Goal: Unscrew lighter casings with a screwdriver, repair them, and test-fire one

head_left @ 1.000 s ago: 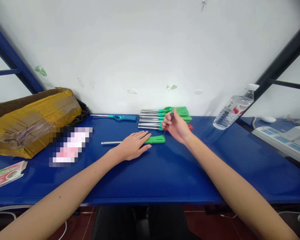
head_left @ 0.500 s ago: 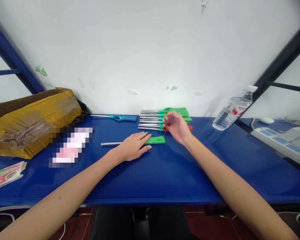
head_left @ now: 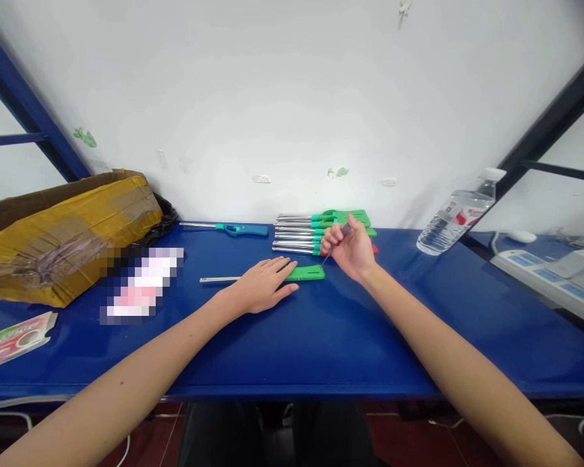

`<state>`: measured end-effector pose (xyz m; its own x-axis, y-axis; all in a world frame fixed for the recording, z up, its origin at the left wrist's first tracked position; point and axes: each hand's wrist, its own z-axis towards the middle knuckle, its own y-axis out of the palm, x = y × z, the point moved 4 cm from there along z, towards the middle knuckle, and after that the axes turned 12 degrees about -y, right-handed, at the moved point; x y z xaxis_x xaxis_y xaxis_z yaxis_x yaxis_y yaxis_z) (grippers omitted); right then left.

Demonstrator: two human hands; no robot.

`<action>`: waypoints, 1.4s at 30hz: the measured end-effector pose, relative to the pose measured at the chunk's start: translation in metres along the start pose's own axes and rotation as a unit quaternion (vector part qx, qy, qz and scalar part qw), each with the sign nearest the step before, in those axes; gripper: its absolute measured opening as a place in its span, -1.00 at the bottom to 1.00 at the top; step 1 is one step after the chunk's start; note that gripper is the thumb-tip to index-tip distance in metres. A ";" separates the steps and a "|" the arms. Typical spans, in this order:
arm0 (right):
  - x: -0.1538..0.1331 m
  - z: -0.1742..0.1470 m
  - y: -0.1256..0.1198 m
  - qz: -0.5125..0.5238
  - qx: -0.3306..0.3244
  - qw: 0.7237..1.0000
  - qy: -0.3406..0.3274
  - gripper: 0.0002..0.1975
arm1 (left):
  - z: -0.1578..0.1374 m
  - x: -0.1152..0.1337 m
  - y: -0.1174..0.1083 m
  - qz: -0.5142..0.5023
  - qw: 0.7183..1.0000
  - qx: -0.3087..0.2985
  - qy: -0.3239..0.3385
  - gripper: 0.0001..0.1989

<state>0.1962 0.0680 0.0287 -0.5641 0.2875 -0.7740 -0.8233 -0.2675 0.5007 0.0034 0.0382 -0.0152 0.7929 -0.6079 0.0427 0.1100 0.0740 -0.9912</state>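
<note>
A green gas lighter (head_left: 307, 273) with a long metal barrel lies crosswise on the blue table. My left hand (head_left: 263, 285) rests flat over its middle, fingers stretched out and thumb apart, hiding the trigger part. Closed around the dark handle of a thin screwdriver (head_left: 326, 260) is my right hand (head_left: 353, 250). The shaft slants down to the right end of the green handle; whether the tip sits in a screw is too small to tell. Just behind are several lighters (head_left: 296, 235), green and red, stacked side by side, partly covered by my right hand.
A blue lighter (head_left: 248, 229) lies near the wall. On the left stand a taped cardboard box (head_left: 68, 240), a blurred-out item (head_left: 141, 285) and a torn package piece (head_left: 19, 340). A water bottle (head_left: 460, 211) leans at the right, near a power strip (head_left: 555, 279).
My right fingers have turned and curled further around the screwdriver handle. My left hand and the green lighter stay in place; the view has shifted slightly.
</note>
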 end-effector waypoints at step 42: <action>-0.002 0.001 -0.002 -0.030 0.026 0.999 -0.018 -0.55 | -0.001 0.001 -0.001 0.001 1.000 -0.003 -0.002 -0.33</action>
<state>0.1992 0.0689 0.0296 -0.5141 0.3355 -0.7894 -0.8577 -0.2002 0.4735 0.0034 0.0365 -0.0144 0.7959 -0.6040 0.0405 0.1047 0.0715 -0.9919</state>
